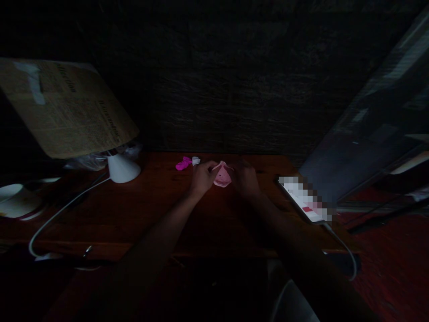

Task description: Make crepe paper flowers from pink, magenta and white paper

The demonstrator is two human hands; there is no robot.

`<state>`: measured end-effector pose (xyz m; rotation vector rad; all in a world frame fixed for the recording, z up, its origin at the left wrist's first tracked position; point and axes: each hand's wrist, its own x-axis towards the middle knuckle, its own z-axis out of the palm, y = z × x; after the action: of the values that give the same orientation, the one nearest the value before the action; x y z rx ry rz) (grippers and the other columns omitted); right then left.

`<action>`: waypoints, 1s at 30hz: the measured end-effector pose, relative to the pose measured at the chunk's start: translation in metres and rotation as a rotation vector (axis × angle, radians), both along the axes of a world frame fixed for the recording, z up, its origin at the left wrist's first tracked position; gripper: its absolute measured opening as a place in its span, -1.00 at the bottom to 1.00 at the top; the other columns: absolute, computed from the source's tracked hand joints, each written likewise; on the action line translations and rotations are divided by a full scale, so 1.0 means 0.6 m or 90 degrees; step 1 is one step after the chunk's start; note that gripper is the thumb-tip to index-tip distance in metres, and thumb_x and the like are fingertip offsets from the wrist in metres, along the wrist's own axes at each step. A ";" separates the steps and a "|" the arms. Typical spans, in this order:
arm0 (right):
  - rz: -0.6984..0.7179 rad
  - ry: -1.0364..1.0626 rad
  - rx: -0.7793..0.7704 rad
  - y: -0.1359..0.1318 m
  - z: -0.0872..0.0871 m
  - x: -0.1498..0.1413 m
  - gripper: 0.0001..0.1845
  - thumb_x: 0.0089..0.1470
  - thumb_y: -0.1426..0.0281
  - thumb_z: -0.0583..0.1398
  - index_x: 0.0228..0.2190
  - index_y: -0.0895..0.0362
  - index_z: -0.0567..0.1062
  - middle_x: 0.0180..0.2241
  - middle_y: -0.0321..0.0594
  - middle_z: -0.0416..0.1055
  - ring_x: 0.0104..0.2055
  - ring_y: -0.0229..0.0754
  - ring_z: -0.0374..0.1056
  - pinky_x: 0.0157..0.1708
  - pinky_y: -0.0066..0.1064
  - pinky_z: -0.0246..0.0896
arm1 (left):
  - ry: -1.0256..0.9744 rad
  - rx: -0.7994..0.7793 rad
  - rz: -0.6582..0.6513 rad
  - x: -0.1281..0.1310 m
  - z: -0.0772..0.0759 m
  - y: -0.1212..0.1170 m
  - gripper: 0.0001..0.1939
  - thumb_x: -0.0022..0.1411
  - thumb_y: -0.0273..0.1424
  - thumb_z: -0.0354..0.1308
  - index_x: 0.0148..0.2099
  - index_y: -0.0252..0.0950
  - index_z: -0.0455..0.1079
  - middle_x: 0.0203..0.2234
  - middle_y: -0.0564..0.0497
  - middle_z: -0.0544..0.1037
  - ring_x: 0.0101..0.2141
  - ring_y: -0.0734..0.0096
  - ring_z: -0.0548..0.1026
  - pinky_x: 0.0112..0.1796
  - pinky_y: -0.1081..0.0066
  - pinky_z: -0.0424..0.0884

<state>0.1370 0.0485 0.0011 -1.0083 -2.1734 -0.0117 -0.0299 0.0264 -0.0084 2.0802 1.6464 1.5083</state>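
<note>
Above the wooden table, a soft light-pink piece (pixel 222 175) is stretched between my two hands. Its material, such as clay or thin cloth, I cannot tell. My left hand (pixel 203 177) pinches its upper left edge between thumb and fingers. On the other side, my right hand (pixel 246 177) grips the upper right edge, its fingers partly lost in shadow. The pink piece sags in the middle and widens toward its lower rim. Just left of my left hand lie a crumpled magenta piece (pixel 183 163) and a small white lump (pixel 195 160).
A lamp with a newspaper-print shade (pixel 77 107) and white base (pixel 122 169) stands on the left of the table (pixel 150 219). A white cup (pixel 16 201) is at far left. On the right lies a lit phone (pixel 301 199) with a cable (pixel 345 250). A dark wall rises behind.
</note>
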 end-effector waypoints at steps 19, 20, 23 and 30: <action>0.075 0.123 -0.018 0.017 -0.015 0.002 -0.76 0.24 0.33 0.16 -0.18 0.05 0.63 -0.24 -0.15 0.58 -0.19 -0.10 0.46 -0.18 -0.31 0.33 | -0.073 0.010 -0.034 0.007 -0.003 0.001 -0.85 0.16 -0.56 0.24 -0.24 -0.26 0.58 -0.31 -0.03 0.67 -0.31 0.36 0.61 -0.23 0.37 0.52; 0.077 0.123 -0.019 0.017 -0.015 0.003 -0.76 0.25 0.33 0.15 -0.19 0.05 0.63 -0.24 -0.15 0.59 -0.20 -0.10 0.46 -0.19 -0.31 0.32 | -0.079 0.012 -0.031 0.007 -0.003 0.000 -0.86 0.14 -0.56 0.25 -0.25 -0.26 0.58 -0.33 -0.02 0.67 -0.32 0.37 0.60 -0.24 0.38 0.52; 0.082 0.102 -0.011 0.017 -0.012 0.008 -0.76 0.24 0.36 0.15 -0.22 0.06 0.64 -0.29 -0.15 0.58 -0.23 -0.10 0.45 -0.20 -0.30 0.31 | -0.095 0.008 -0.033 0.006 -0.003 -0.001 -0.90 0.13 -0.53 0.29 -0.27 -0.27 0.57 -0.37 -0.01 0.67 -0.37 0.40 0.59 -0.29 0.41 0.50; 0.073 0.048 0.004 0.008 -0.001 0.007 -0.76 0.24 0.37 0.15 -0.18 0.12 0.62 -0.25 -0.10 0.58 -0.19 -0.08 0.44 -0.16 -0.30 0.30 | -0.017 -0.017 -0.057 0.003 -0.004 0.000 -0.87 0.23 -0.41 0.22 -0.21 -0.28 0.57 -0.40 -0.01 0.65 -0.43 0.42 0.55 -0.34 0.45 0.44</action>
<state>0.1410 0.0535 0.0008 -0.8653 -2.1576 0.0722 -0.0282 0.0261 -0.0107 2.0813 1.5332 1.4725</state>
